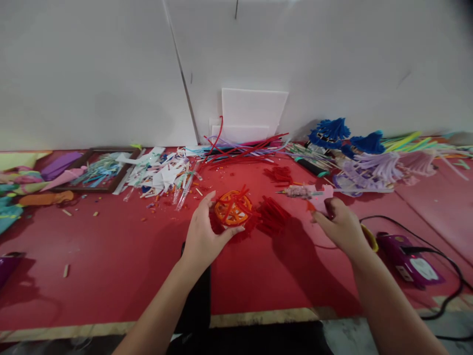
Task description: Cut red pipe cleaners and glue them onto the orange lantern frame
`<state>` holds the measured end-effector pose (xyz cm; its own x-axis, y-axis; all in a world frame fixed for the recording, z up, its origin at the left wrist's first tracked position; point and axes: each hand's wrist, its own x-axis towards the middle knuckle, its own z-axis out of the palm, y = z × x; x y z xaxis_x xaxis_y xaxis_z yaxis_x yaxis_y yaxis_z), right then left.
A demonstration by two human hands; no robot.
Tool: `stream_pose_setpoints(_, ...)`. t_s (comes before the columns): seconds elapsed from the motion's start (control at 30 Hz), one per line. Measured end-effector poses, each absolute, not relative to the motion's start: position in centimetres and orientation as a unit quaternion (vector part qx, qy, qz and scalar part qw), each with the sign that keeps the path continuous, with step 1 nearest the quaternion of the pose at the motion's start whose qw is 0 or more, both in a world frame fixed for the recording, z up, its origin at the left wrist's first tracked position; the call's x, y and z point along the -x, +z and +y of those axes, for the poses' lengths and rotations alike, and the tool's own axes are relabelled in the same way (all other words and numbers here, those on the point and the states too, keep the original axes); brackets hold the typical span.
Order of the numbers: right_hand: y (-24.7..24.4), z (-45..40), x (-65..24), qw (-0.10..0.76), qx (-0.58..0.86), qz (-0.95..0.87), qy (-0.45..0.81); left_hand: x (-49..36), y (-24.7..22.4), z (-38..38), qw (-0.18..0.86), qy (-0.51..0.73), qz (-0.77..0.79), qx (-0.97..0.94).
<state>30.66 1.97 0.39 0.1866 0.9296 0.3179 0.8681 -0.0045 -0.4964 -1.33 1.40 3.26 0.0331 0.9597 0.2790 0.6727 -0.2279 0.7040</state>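
Note:
My left hand [207, 231] curves around a round orange openwork piece [233, 208], thumb at its near edge and fingers at its far left. Red fuzzy pipe cleaners lie across the piece. Beside it on the right is a bundle of cut red pipe cleaners [273, 215]. My right hand [342, 224] is closed around a small tool with an orange-red pointed tip [311, 207], turned left towards the piece. Most of this tool is hidden by the hand, so its kind is unclear. A yellow curved part [370, 238] shows behind the wrist.
A purple device [410, 261] with a black cable lies at the right. Paper scraps [166, 172], a brown frame [92, 170], long pipe cleaners [244, 153], a dark-handled tool [312, 166] and blue [328, 133] and lilac [373, 167] fuzzy shapes line the back.

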Motion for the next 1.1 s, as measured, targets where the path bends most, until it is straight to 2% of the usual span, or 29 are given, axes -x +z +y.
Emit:
stream_pose_setpoints(0.23, -1.6, 3.5, -33.6, 0.242, 0.735, -0.633, -0.001, 1.4, 3.3, 1.0, 0.193, 0.359, 0.601, -0.687)
stream_pose_setpoints(0.4, -0.9, 2.4, -29.7, 0.25, 0.732, -0.629, -0.077, 1.6, 3.4, 0.9, 0.162, 0.376, 0.573, -0.71)
stream_pose_setpoints(0.53, -0.5, 1.8, -24.4, 0.207, 0.612, -0.763, 0.03, 1.7, 3.7, 0.7, 0.098, 0.407, 0.548, -0.724)
stream_pose_setpoints(0.7, -1.5, 2.1, -21.6, 0.184, 0.59, -0.782, 0.074, 2.3, 4.0, 0.0, 0.096, 0.424, 0.537, -0.723)
stream_pose_setpoints(0.9, -1.1, 2.5, -21.9, 0.219, 0.595, -0.768, 0.092, 2.7, 4.4, -0.4, 0.093, 0.48, 0.52, -0.7)
stream_pose_setpoints(1.1, 2.1, 1.4, -21.4, 0.33, 0.592, -0.727, 0.109, 1.8, 6.2, -0.8, 0.093, 0.512, 0.5, -0.692)
